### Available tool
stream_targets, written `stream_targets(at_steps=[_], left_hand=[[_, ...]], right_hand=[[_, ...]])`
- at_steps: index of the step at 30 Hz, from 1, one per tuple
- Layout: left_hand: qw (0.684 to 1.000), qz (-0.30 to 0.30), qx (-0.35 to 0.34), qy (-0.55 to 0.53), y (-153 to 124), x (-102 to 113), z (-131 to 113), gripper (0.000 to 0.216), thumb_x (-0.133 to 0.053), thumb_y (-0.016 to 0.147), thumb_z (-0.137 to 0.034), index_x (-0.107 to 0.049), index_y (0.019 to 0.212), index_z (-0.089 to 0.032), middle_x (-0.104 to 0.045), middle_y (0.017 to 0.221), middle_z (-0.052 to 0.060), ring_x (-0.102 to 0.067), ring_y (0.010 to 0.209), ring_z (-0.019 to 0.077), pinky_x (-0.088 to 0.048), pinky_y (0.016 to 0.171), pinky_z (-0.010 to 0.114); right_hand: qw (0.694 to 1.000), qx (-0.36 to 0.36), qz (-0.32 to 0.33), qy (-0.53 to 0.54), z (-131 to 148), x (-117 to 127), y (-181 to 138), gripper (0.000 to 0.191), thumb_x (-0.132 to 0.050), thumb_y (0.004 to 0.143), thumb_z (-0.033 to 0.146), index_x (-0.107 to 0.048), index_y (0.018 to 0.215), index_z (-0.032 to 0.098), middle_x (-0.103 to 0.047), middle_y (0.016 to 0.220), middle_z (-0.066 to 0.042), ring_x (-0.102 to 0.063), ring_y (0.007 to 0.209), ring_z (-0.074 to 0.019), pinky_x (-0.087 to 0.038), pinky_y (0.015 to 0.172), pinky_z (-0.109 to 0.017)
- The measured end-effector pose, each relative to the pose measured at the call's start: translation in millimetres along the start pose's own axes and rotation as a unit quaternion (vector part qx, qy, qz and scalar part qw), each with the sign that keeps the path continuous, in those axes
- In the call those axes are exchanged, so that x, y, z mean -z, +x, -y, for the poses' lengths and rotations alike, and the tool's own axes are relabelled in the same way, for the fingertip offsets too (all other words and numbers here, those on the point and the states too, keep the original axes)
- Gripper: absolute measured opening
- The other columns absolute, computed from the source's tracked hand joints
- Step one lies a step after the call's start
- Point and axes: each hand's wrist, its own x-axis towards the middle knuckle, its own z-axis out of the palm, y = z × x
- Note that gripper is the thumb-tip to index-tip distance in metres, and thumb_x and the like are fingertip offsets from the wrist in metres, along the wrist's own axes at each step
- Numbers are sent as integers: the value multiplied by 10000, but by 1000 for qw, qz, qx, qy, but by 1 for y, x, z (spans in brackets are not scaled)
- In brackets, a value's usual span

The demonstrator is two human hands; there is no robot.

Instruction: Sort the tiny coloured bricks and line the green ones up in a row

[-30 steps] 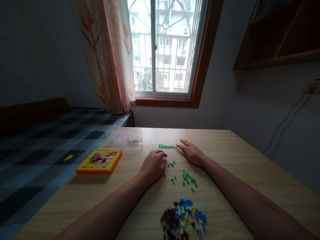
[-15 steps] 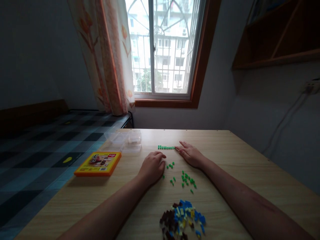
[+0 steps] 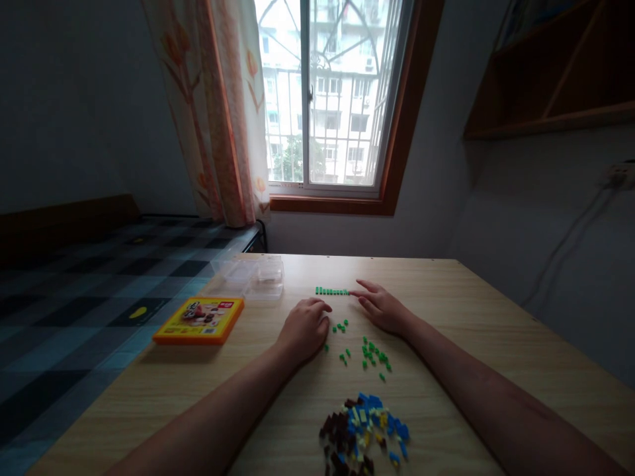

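Observation:
A short row of tiny green bricks [image 3: 331, 291] lies on the wooden table [image 3: 446, 311]. My right hand [image 3: 381, 307] rests flat beside the row's right end, fingers stretched out and touching it. My left hand [image 3: 303, 326] lies palm down with its fingers curled under, just below the row; anything in it is hidden. Loose green bricks [image 3: 370, 354] are scattered between my forearms. A pile of brown, blue and yellow bricks [image 3: 361, 433] sits near the table's front edge.
A yellow and orange box [image 3: 199, 320] lies at the table's left. Behind it stands a clear plastic case [image 3: 252, 276]. A bed with a checked cover [image 3: 89, 291] adjoins the table's left side. A window and curtain are behind, a wooden shelf at upper right.
My right hand's fingers have shifted slightly at the end of the green row. My left hand and the bricks have stayed in place; only the view has wobbled a little.

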Motion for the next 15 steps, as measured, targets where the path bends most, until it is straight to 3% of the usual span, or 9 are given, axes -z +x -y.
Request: stream_targets(at_steps=[3,8,15], left_hand=[[1000,-5,-10,-17,0,-2,3,284,-548,791,-88,-765,905,-230,-695,1110,52,-615,1077,236,-478,1017,397],[999,-11,-13,-39,0,-4,5,312,-546,761,-64,-786,786,-262,-697,1104,35,-621,1066,219,-488,1014,391],[999,-16,-17,-47,0,-3,4,305,-537,763,-67,-781,793,-249,-700,1077,39,-621,1046,219,-492,1001,393]], right_hand=[[998,39,-28,44,12,4,-5,318,-493,960,376,-746,1109,252,-602,1310,-120,-554,1214,-262,-442,1051,-454],[994,81,0,78,33,7,-7,209,-607,889,338,-786,965,259,-673,1052,-99,-641,908,-207,-541,834,-362],[992,109,30,54,39,9,-5,200,-667,860,349,-782,1011,284,-693,1078,-81,-640,917,-211,-521,843,-363]])
